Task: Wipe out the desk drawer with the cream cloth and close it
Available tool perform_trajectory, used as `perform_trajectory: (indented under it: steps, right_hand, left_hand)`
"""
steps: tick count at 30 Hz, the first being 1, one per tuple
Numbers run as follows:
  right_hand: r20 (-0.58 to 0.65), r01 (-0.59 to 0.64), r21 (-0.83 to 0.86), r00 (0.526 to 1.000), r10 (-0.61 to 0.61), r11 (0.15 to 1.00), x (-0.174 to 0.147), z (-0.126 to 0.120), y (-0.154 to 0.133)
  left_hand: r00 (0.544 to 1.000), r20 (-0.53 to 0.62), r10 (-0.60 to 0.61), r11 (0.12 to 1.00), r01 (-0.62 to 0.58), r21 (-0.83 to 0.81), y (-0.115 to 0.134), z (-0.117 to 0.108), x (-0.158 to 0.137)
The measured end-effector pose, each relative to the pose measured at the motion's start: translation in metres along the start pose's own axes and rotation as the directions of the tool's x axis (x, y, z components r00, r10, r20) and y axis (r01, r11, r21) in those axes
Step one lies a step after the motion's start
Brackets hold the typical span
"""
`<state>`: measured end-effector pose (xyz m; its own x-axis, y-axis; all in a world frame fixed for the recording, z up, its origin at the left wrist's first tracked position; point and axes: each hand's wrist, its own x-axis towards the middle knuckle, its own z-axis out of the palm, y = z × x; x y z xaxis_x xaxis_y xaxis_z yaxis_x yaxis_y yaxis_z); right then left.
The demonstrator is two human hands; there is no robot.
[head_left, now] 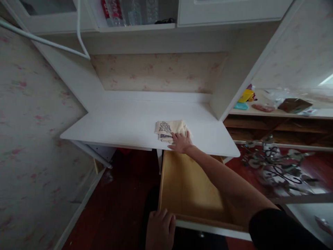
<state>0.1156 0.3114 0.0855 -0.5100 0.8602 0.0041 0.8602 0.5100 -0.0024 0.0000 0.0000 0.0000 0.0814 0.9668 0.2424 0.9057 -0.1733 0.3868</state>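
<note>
A folded cream cloth (168, 127) with a dark printed pattern lies near the front edge of a white desk (122, 121). My right hand (181, 142) rests on the cloth's near right corner, fingers curled over it. Below the desk a wooden drawer (187, 187) stands pulled out, its inside bare. My left hand (160, 229) grips the drawer's front left corner.
A white shelf unit (135, 24) with bottles sits above the desk. To the right, a wooden shelf (275, 113) carries a yellow item, a box and bags, with a tangle of metal objects (275, 166) below it. Dark red floor lies under the desk.
</note>
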Motion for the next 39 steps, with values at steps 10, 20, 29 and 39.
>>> perform_trajectory:
  steps: [10,20,29,39]
  right_hand:
    - [-0.111,0.086,-0.152,0.988,-0.103,0.985,-0.086,0.002,0.025]
    - [-0.116,0.092,-0.143,0.987,-0.109,0.985,-0.075,0.005,0.025]
    - [-0.150,0.227,-0.022,0.962,-0.228,0.974,-0.140,0.040,-0.007]
    - [0.284,0.199,0.208,0.925,-0.254,0.958,-0.131,0.143,-0.054]
  left_hand:
    - [0.998,-0.030,0.058,0.998,-0.058,-0.016,0.005,-0.007,-0.019]
    - [0.999,0.032,0.027,0.996,-0.024,-0.090,0.011,-0.016,-0.022]
    - [0.994,-0.096,0.045,0.997,-0.050,-0.059,0.007,-0.006,-0.018]
    - [0.980,-0.159,0.118,0.993,-0.116,0.018,-0.005,0.008,-0.017]
